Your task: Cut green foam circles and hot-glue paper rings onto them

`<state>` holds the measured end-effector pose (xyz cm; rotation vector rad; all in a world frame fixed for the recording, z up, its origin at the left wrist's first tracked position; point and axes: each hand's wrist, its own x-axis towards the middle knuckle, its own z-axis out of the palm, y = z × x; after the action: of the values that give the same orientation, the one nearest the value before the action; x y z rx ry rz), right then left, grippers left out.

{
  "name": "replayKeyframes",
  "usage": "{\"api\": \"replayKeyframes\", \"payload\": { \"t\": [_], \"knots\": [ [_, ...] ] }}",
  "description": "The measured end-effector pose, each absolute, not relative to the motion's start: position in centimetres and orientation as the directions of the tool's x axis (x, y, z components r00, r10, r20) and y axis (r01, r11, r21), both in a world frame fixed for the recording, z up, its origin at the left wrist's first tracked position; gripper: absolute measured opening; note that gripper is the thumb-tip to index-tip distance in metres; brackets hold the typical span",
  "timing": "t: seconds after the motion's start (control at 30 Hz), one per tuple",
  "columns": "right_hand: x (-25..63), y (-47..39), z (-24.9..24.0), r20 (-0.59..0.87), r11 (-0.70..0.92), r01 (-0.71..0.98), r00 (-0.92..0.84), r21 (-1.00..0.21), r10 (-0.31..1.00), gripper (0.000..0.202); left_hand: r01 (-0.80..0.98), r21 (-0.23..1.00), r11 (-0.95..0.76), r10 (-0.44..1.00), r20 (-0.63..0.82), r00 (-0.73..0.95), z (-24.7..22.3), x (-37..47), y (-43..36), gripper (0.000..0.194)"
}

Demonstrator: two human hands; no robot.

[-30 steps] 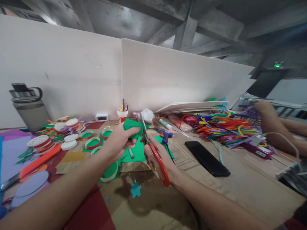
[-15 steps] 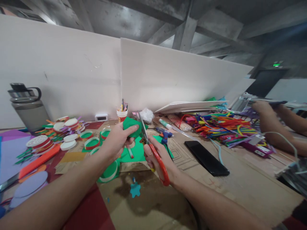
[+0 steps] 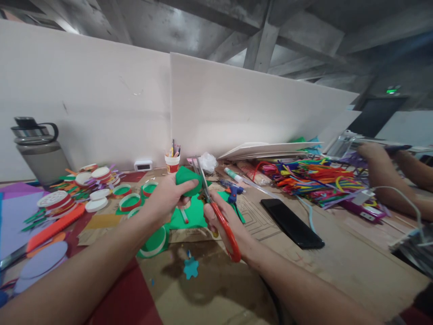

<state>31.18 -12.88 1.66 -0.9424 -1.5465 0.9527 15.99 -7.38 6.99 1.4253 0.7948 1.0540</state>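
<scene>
Between the thumb and fingers of my left hand (image 3: 171,192) is a piece of green craft sheet (image 3: 186,176), felt or foam by its look. My right hand (image 3: 223,219) is closed round the red handles of a pair of scissors (image 3: 226,225). The scissor blades point up and away, right at the right edge of the green piece. Below both hands lies a larger green sheet (image 3: 199,216) with a red-tipped pen (image 3: 183,214) on it. A blue flower-shaped cutout (image 3: 191,268) rests on the brown board closer to me.
Round red-rimmed lids with green centres (image 3: 129,202) stand left of my hands. Beyond them are an orange cutter (image 3: 56,228) and a bottle (image 3: 42,151). A phone (image 3: 291,223), a blue glue gun (image 3: 233,194) and pipe cleaners (image 3: 314,178) lie right, near another person's arms (image 3: 389,174).
The green piece has turned slightly and shifted a little to the right in my left hand. My right hand with the scissors has barely moved.
</scene>
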Motion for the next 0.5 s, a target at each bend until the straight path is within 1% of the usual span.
{"api": "replayKeyframes", "payload": {
  "t": [0.13,0.3,0.5],
  "knots": [
    [31.31,-12.9,1.56,0.343,0.359,0.111,-0.14,-0.927,0.929,0.034,-0.084,0.987,-0.134,0.914,0.156,0.374,7.19,15.91,-7.36,0.023],
    [31.5,-12.96,1.55,0.334,0.354,0.173,-0.134,-0.919,0.933,0.028,-0.054,0.979,-0.194,0.918,0.201,0.341,7.21,15.72,-7.24,0.024],
    [31.59,-13.01,1.7,0.346,0.367,0.201,-0.131,-0.908,0.929,0.028,-0.06,0.979,-0.195,0.92,0.203,0.335,7.06,15.62,-7.02,0.029]
  ]
}}
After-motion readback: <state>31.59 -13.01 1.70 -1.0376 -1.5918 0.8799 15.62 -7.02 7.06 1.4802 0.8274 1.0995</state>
